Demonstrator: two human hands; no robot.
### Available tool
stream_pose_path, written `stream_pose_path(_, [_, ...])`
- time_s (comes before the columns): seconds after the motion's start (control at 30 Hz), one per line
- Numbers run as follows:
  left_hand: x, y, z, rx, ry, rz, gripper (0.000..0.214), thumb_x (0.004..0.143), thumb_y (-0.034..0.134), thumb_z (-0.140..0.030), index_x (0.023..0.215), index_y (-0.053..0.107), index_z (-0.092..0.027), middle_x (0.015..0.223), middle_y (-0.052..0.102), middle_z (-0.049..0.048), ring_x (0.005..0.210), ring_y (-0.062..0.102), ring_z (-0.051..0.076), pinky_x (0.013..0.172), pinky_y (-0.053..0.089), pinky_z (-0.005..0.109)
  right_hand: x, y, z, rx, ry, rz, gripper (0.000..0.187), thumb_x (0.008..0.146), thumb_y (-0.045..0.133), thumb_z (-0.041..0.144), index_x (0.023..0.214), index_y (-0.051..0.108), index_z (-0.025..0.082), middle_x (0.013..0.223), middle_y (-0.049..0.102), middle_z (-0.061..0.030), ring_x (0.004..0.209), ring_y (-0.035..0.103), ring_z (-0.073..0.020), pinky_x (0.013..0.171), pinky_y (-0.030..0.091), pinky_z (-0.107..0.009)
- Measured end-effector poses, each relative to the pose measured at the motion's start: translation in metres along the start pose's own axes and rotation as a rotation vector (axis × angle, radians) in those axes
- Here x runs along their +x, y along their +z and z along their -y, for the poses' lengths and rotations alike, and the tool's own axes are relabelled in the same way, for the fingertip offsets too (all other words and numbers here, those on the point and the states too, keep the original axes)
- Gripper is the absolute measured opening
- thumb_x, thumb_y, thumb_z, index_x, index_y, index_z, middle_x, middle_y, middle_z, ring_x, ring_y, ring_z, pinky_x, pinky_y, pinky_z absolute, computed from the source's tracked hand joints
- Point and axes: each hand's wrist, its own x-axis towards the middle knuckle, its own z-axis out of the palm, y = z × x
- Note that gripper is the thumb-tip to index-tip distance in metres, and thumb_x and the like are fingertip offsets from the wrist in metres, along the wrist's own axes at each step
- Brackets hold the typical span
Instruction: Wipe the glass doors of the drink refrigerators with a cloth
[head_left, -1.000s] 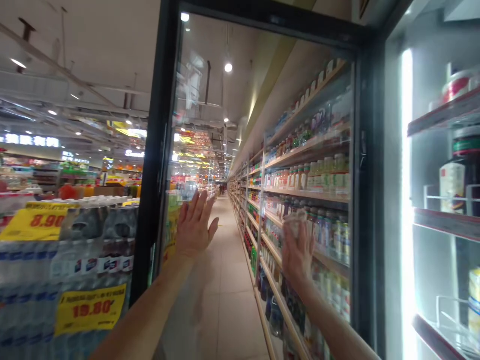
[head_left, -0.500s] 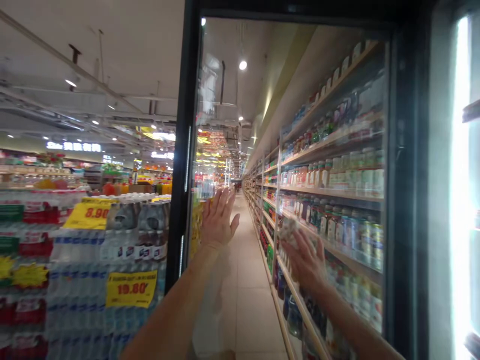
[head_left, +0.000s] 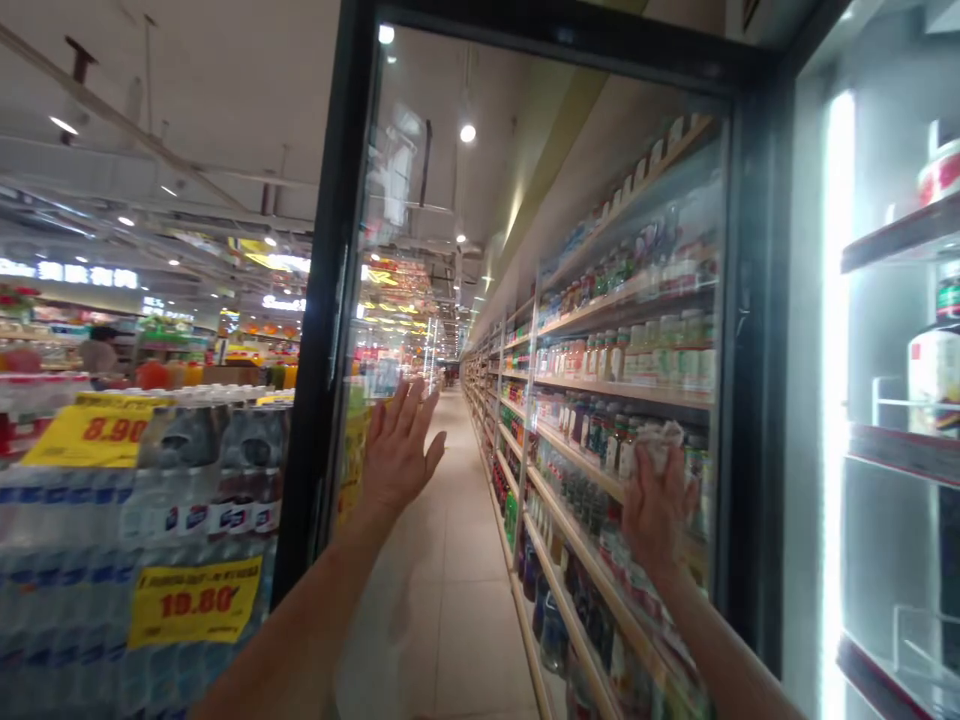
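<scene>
Crumpled white cloth (head_left: pixel 658 440) is pressed against the black-framed glass fridge door (head_left: pixel 465 580) by the right hand (head_left: pixel 656 515), closed over it; the left hand (head_left: pixel 397 455) is laid flat, fingers spread, further left on the glass.

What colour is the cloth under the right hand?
Whitish cloth, pressed by the right hand on the glass door; head view.

Left hand (head_left: pixel 397 450), right hand (head_left: pixel 656 510) bare; forearms (head_left: pixel 300 640) bare, unsleeved to frame edge.
</scene>
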Motion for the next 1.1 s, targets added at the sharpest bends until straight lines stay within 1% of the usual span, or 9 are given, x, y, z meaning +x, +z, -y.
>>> stream_pose_path(0.07, [0.0,0.0,0.0,-0.004,-0.003,-0.002,0.057,0.088,0.046,-0.032,0.142,0.03,-0.021,0.145,0.037,0.0115,0.139,0.025,0.024,0.112,0.019,0.044,-0.002,-0.001,0.002,0.0,0.014,-0.004,0.054,0.088,0.041,0.019,0.142,0.033,0.024,0.153,0.017,-0.0163,0.139,0.023,-0.0338,0.104,0.025,-0.061])
stream_pose_path(0.23, [0.0,0.001,0.002,-0.015,0.003,0.008,0.059,0.088,0.046,-0.031,0.144,0.027,-0.021,0.146,0.036,0.011,0.139,0.024,0.024,0.113,0.018,0.045,-0.007,0.001,0.01,0.117,-0.4,0.17,0.05,0.084,0.047,0.017,0.132,0.047,0.035,0.15,0.031,-0.0065,0.137,0.03,-0.0265,0.11,0.02,-0.054])
stream_pose_path(0.4, [-0.001,0.001,0.002,-0.033,-0.008,0.016,0.06,0.088,0.045,-0.03,0.144,0.025,-0.022,0.146,0.036,0.0101,0.139,0.024,0.024,0.113,0.018,0.045,0.059,0.013,-0.027,0.01,0.212,-0.072,0.048,0.09,0.035,0.026,0.138,0.041,0.023,0.149,0.028,-0.0183,0.136,0.029,-0.0347,0.1,0.027,-0.064])
stream_pose_path(0.47, [-0.001,0.002,0.002,-0.035,-0.014,0.014,0.061,0.088,0.045,-0.031,0.144,0.024,-0.023,0.147,0.035,0.01,0.139,0.025,0.024,0.113,0.018,0.046,0.081,0.017,-0.019,0.013,0.243,-0.115,0.048,0.09,0.034,0.027,0.137,0.042,0.022,0.148,0.029,-0.0192,0.136,0.029,-0.0346,0.099,0.028,-0.063])
stream_pose_path(0.6, [-0.001,0.004,0.004,-0.021,0.0,-0.005,0.061,0.088,0.045,-0.031,0.144,0.024,-0.022,0.147,0.035,0.0114,0.139,0.024,0.023,0.113,0.018,0.045,0.092,0.018,0.022,0.095,-0.348,0.073,0.045,0.085,0.046,0.024,0.128,0.052,0.031,0.147,0.035,-0.0091,0.137,0.028,-0.0264,0.109,0.019,-0.052])
stream_pose_path(0.67, [-0.001,0.004,0.004,-0.014,0.01,-0.009,0.06,0.088,0.045,-0.03,0.144,0.025,-0.02,0.146,0.036,0.0119,0.14,0.023,0.023,0.114,0.018,0.045,0.097,0.018,0.025,0.108,-0.486,0.116,0.043,0.083,0.049,0.023,0.125,0.054,0.033,0.145,0.039,-0.0061,0.137,0.03,-0.0234,0.111,0.016,-0.049])
stream_pose_path(0.87, [-0.001,0.004,0.005,-0.019,0.01,-0.009,0.059,0.088,0.045,-0.03,0.143,0.027,-0.021,0.146,0.035,0.0113,0.139,0.024,0.024,0.114,0.018,0.045,0.138,0.023,0.003,0.044,0.175,-0.122,0.046,0.091,0.033,0.029,0.135,0.044,0.024,0.148,0.031,-0.0156,0.136,0.03,-0.0305,0.103,0.026,-0.059])
stream_pose_path(1.03, [-0.002,0.006,0.007,-0.064,-0.007,-0.01,0.06,0.087,0.046,-0.031,0.144,0.026,-0.024,0.146,0.035,0.01,0.138,0.026,0.024,0.114,0.018,0.046,0.142,0.019,0.013,0.081,-0.459,0.162,0.043,0.087,0.043,0.024,0.128,0.052,0.034,0.148,0.035,-0.0043,0.138,0.028,-0.0228,0.11,0.019,-0.051])
stream_pose_path(1.1, [-0.003,0.006,0.007,-0.072,-0.007,-0.012,0.06,0.087,0.046,-0.031,0.144,0.026,-0.024,0.146,0.035,0.01,0.138,0.026,0.024,0.114,0.018,0.046,0.149,0.018,0.002,0.067,-0.392,0.151,0.044,0.087,0.043,0.024,0.129,0.05,0.033,0.149,0.033,-0.0052,0.137,0.028,-0.0239,0.11,0.018,-0.053])
